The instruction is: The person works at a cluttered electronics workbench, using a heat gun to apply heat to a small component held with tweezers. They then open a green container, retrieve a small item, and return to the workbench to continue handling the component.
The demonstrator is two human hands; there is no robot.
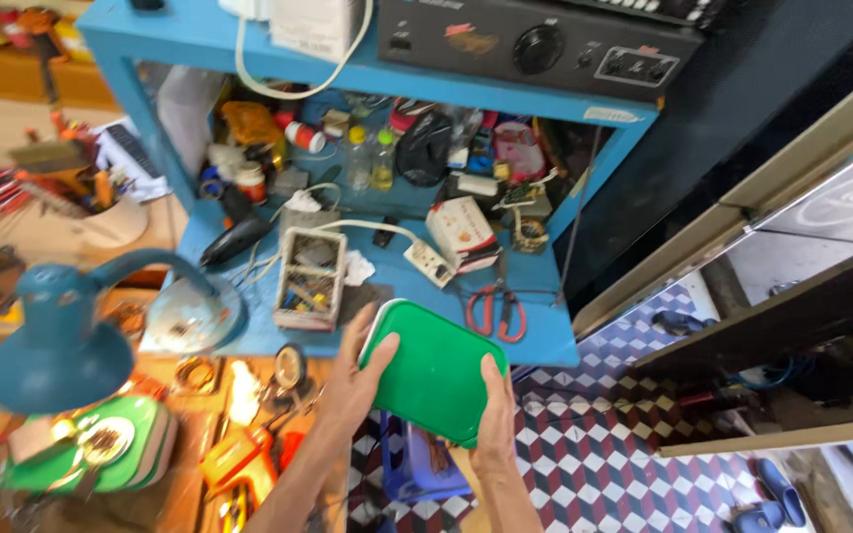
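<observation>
Far to my left a teal desk lamp [61, 336] hangs over the cluttered wooden bench, and below it sits a green-and-white appliance shell [101, 449] with its round inner parts showing, beside some orange tools [239, 459]. Moving right, I see my left hand [352, 380] closed on the left edge of a green plastic lid [436, 370], thumb across its face and fingers behind it. The lid is a rounded rectangle with a pale rim, held tilted in the air just in front of the near edge of the blue shelf unit [535, 345], above the gap between bench and checkered floor [604, 464]. My right hand [496, 415] grips the lid's lower right corner, thumb up along its face. So both hands are clasped on the one lid; neither is free. I judge this to be the carrying or positioning stage, with the lid lifted and not yet set anywhere. The next move seems to call for a steady two-handed hold and a flat landing spot, since the shelf ahead is crowded: a small parts tray [310, 278], a white power strip [426, 262] and red-handled scissors [494, 311] lie just beyond.
</observation>
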